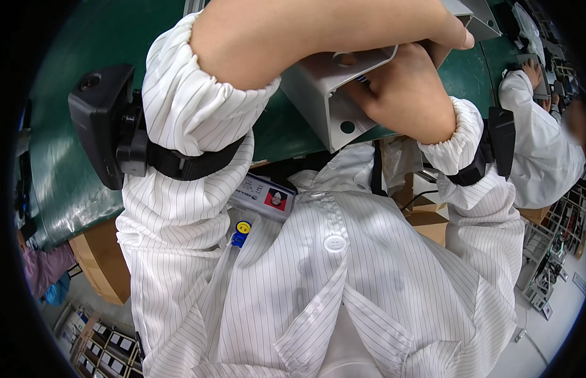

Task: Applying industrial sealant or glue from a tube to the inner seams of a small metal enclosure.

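A silver sheet-metal housing (305,94) with round holes and open sides stands tilted at the near edge of the green table. My left arm reaches across above it. At its far right edge my left hand (452,26) is closed, its fingers bent over the metal; part of this hand is beyond the top of the picture. My right hand (411,94) reaches inside the housing through the open side. Its fingertips are hidden by the metal wall, so what they touch cannot be made out. A small blue-and-white striped thing (363,80) shows beside its fingers.
The green tabletop (72,170) stretches to the left. Cardboard boxes (101,261) stand below its edge. At the right a co-worker in a white sleeve (532,135) works at the table. Wire racks (551,252) are at the far right. Black devices (104,126) are strapped to my forearms.
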A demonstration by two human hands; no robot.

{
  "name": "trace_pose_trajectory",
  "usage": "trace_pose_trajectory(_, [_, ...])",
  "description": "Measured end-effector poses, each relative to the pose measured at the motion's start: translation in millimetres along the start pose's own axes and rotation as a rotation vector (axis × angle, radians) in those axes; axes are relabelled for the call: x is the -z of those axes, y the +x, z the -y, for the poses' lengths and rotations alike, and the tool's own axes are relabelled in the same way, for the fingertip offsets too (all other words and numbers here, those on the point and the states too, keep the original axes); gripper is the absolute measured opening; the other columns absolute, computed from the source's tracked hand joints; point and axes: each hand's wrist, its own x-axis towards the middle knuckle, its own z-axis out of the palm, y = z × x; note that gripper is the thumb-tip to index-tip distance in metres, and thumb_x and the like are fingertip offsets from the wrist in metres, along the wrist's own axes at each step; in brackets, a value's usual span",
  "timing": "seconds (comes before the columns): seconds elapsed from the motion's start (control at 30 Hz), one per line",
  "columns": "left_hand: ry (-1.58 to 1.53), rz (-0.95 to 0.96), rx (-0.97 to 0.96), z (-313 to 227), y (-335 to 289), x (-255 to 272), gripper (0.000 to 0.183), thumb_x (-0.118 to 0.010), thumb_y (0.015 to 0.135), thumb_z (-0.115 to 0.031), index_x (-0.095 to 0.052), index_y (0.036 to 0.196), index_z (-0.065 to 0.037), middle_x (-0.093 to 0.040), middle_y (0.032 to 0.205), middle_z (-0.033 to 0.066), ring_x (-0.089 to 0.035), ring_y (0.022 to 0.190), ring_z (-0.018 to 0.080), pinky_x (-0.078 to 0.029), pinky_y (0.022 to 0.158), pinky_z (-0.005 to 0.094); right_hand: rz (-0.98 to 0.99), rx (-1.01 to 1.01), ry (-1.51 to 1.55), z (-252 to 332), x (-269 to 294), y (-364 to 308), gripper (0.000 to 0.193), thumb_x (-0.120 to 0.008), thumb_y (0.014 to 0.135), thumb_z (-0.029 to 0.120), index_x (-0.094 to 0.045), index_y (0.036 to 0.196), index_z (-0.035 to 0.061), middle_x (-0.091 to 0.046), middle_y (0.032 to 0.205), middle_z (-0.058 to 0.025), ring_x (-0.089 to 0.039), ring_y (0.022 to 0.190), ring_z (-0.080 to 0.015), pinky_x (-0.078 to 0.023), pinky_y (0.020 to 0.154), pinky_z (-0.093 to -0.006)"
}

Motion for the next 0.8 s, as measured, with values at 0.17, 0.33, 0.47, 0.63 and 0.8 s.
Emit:
trace_pose_trajectory(0.17, [0.143,-0.054,-0.328,25.2,7.9,-14.3,0.028,-0.055,0.084,-0.024,-0.062,0.112,-0.025,-0.052,0.115,0.0236,-0.058,0.092,0.0417,-0.049,0.078,0.0441,-0.014,-0.005,-0.013,-2.1,0.1,-0.8,0.012,-0.064,0.07,0.013,-0.066,0.078,0.0051,-0.063,0.07,-0.0118,-0.061,0.066,-0.0287,-0.05,0.063,-0.0369])
trace_pose_trajectory(0.33, [0.116,-0.112,-0.386,27.3,7.7,-16.3,0.028,-0.054,0.084,-0.024,-0.062,0.112,-0.024,-0.053,0.113,0.0242,-0.058,0.092,0.042,-0.049,0.078,0.0433,-0.037,0.014,-0.102,-3.5,2.0,-2.1,0.012,-0.064,0.067,0.012,-0.065,0.078,0.0049,-0.062,0.07,-0.0123,-0.06,0.067,-0.0293,-0.049,0.062,-0.0383])
trace_pose_trajectory(0.47, [-0.106,-0.13,-0.269,33.9,7.4,-20.2,0.043,-0.056,0.082,-0.04,-0.059,0.116,-0.014,-0.054,0.11,0.0274,-0.06,0.085,0.0404,-0.049,0.078,0.0401,-0.039,0.047,-0.113,0.5,1.6,3.5,0.011,-0.063,0.067,0.011,-0.065,0.076,0.0043,-0.061,0.069,-0.0121,-0.06,0.067,-0.0298,-0.049,0.061,-0.0387])
trace_pose_trajectory(0.63, [-0.821,0.614,0.056,44.8,9.0,56.0,0.083,-0.06,0.069,-0.063,-0.051,0.121,0.002,-0.054,0.109,0.0286,-0.058,0.091,0.0382,-0.046,0.082,0.0375,0.028,-0.021,-0.101,-6.3,2.3,5.6,0.008,-0.063,0.067,0.011,-0.063,0.07,0.0029,-0.061,0.067,-0.0114,-0.06,0.065,-0.0295,-0.048,0.059,-0.0387])
trace_pose_trajectory(0.8, [-0.571,0.111,0.296,10.3,-23.3,27.8,0.091,-0.064,0.068,-0.064,-0.043,0.128,0.0,-0.046,0.116,0.0274,-0.044,0.114,0.0353,-0.041,0.09,0.0391,0.053,-0.014,-0.115,-8.1,1.8,8.2,0.009,-0.065,0.066,0.012,-0.063,0.069,0.003,-0.06,0.068,-0.01,-0.06,0.068,-0.0278,-0.048,0.059,-0.0379])
